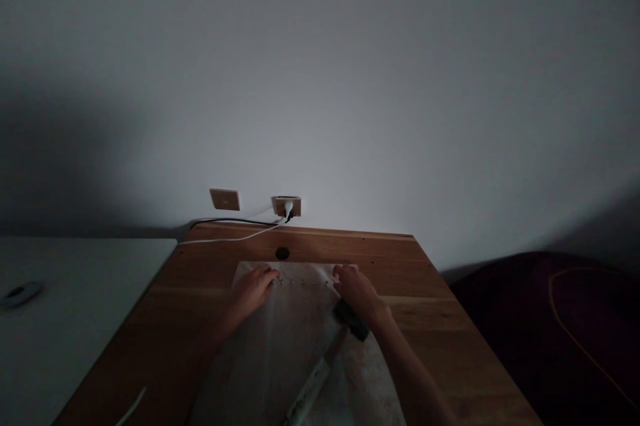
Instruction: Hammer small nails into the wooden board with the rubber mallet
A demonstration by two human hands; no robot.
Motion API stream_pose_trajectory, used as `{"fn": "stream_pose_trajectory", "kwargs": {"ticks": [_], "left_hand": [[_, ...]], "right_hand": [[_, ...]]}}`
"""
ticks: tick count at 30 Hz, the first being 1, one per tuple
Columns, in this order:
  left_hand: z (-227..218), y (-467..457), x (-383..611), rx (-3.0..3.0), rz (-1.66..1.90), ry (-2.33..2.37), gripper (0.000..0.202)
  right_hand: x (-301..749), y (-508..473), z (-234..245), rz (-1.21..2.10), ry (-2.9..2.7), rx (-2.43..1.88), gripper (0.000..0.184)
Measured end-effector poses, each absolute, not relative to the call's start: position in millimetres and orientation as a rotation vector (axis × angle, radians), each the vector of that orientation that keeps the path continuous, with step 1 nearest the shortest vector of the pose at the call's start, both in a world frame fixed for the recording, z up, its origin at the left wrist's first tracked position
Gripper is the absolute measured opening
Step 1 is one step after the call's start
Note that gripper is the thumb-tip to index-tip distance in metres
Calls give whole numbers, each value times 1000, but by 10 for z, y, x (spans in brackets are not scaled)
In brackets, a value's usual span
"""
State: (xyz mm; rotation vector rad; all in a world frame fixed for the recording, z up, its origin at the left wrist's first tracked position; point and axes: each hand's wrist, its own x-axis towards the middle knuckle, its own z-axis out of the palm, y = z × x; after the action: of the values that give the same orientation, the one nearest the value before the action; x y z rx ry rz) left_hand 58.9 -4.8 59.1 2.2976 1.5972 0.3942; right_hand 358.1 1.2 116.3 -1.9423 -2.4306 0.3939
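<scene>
Pale sheet (280, 346) flat under left hand (257, 287), right hand (354, 287).

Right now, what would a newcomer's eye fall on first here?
In the dim room, the left hand and right hand rest at the far end of a pale sheet spread on the wooden table, with a row of small specks between them. A hammer lies on the sheet beside the right forearm. Behind, a white plug sits in the wall socket.

switch plate (225, 199) | wall socket (287, 206), plugged | white cable (235, 238) | cable hole (283, 253) | white table (90, 306) left
</scene>
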Motion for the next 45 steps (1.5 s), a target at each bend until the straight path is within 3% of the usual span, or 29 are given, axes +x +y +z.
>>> {"fn": "stream_pose_trajectory", "kwargs": {"ticks": [7, 16, 21, 35, 45], "left_hand": [[707, -32, 638, 2254, 370, 1585, 18], [679, 31, 622, 2229, 397, 1530, 16], [706, 107, 606, 2180, 342, 1459, 8], [699, 49, 541, 2237, 472, 1401, 24], [600, 38, 555, 2271, 507, 1467, 13]], "right_hand": [[3450, 93, 1165, 407, -2552, -1965, 31], [3421, 96, 1188, 430, -2649, -1953, 23], [3401, 140, 1161, 446, -2704, -1944, 28], [3221, 51, 1216, 350, -2699, -2116, 31], [3175, 55, 1182, 301, -2699, -2157, 32]]}}
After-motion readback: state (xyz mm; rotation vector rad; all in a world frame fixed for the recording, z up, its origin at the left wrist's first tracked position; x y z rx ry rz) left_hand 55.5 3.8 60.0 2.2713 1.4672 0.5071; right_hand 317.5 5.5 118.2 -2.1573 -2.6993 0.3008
